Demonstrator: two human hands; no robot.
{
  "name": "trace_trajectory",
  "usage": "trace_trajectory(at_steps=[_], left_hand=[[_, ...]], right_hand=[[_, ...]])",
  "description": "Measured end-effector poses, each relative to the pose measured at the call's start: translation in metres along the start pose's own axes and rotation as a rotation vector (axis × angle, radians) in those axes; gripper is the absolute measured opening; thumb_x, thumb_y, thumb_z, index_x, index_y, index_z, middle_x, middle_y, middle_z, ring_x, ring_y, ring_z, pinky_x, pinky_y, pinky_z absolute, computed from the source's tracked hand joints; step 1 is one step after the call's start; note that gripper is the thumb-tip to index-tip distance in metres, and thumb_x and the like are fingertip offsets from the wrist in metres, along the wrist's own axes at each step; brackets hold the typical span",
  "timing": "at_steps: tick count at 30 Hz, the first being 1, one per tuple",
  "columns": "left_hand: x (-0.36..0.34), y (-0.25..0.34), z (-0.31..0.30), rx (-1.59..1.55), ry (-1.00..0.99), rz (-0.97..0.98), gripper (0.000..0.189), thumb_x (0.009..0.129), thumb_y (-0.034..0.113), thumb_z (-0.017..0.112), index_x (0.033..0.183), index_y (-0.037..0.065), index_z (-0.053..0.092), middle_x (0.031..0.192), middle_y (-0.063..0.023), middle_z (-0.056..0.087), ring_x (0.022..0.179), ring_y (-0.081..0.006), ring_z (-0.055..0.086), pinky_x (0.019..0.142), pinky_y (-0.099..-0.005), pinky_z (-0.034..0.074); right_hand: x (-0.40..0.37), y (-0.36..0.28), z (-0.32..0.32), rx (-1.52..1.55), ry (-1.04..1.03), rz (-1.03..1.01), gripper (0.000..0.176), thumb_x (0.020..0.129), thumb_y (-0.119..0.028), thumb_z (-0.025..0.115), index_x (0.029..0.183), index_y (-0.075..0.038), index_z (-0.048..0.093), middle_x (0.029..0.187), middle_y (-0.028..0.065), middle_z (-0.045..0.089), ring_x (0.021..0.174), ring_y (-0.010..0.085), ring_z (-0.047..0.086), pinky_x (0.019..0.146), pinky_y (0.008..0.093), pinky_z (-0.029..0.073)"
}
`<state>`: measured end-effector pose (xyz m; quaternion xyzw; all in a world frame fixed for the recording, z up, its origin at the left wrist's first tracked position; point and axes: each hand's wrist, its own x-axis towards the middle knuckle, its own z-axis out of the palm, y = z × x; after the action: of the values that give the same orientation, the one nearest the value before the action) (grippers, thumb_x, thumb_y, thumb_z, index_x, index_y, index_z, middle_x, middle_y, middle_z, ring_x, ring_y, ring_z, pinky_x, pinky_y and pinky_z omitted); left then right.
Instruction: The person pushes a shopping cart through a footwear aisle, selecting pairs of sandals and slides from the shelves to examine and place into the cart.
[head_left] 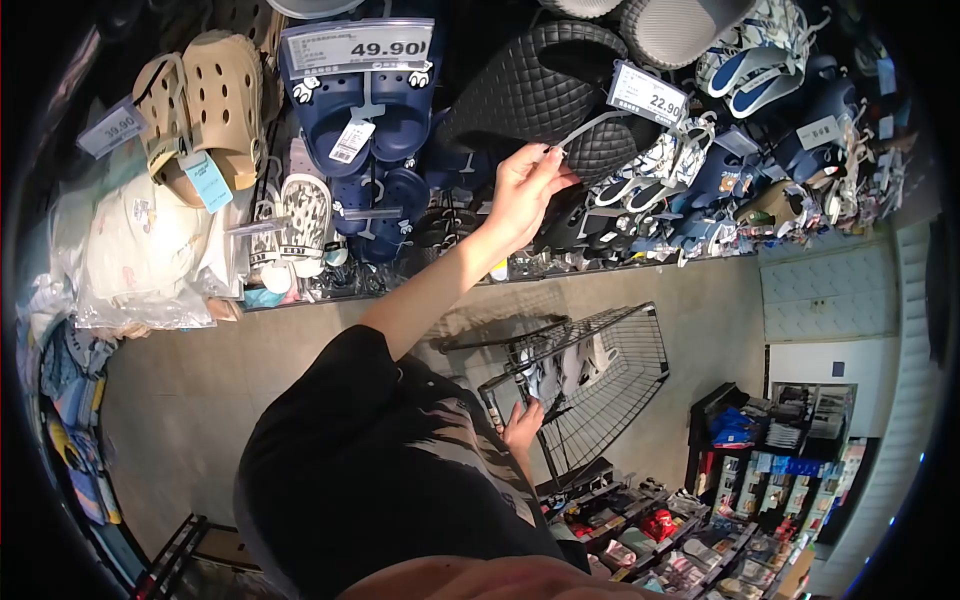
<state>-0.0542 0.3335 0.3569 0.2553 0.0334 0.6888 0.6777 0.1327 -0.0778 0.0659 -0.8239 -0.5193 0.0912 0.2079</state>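
Observation:
My left hand [528, 190] reaches up to the shoe rack, thumb and fingers pinched on the end of a grey plastic hanger [590, 125]. The hanger runs to a pair of black quilted slippers [545, 85] on the display. Lower down, my right hand [522, 428] is at the handle end of a black wire shopping cart [610, 400], its fingers curled on the handle and partly hidden. Inside the cart lie grey and white shoes [575, 368]. A price tag [648, 92] reading 22.90 hangs right of the quilted slippers.
Navy clogs [365, 115] hang under a 49.90 tag [358, 48], with beige clogs [222, 105] farther left. White-and-blue sandals [755, 60] hang at the upper right. Bagged goods [145, 250] stand at left. Stocked shelves [690, 545] line the lower right, across the grey floor [300, 330].

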Motion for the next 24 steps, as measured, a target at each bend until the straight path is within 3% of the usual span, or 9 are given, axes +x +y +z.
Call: trace_trajectory(at_steps=[9, 16, 24], left_hand=[[0.005, -0.014, -0.013, -0.166, 0.055, -0.061, 0.01, 0.106, 0.015, 0.06, 0.1, 0.01, 0.067, 0.099, 0.001, 0.066, 0.094, -0.0132, 0.064, 0.089, -0.0382, 0.055], [0.016, -0.006, -0.001, -0.201, 0.056, -0.065, 0.01, 0.106, 0.016, 0.06, 0.097, 0.011, 0.063, 0.1, 0.0013, 0.065, 0.097, -0.0147, 0.064, 0.091, -0.0416, 0.054], [0.059, -0.011, -0.01, -0.185, 0.206, -0.041, 0.007, 0.106, 0.017, 0.059, 0.1, 0.015, 0.058, 0.094, 0.0022, 0.061, 0.091, -0.0147, 0.064, 0.091, -0.0446, 0.054]], right_hand=[[0.001, -0.001, 0.0, 0.016, -0.029, 0.023, 0.04, 0.104, -0.028, 0.054, 0.132, 0.0, 0.054, 0.13, 0.0211, 0.056, 0.12, 0.0415, 0.051, 0.103, 0.0506, 0.039], [0.002, -0.01, -0.005, 0.006, -0.014, 0.016, 0.039, 0.104, -0.028, 0.054, 0.132, 0.0, 0.054, 0.128, 0.021, 0.057, 0.118, 0.0414, 0.052, 0.102, 0.0503, 0.039], [0.002, -0.011, -0.005, 0.015, 0.003, 0.016, 0.04, 0.103, -0.027, 0.055, 0.132, 0.0, 0.054, 0.127, 0.0206, 0.057, 0.118, 0.041, 0.052, 0.101, 0.0503, 0.039]])
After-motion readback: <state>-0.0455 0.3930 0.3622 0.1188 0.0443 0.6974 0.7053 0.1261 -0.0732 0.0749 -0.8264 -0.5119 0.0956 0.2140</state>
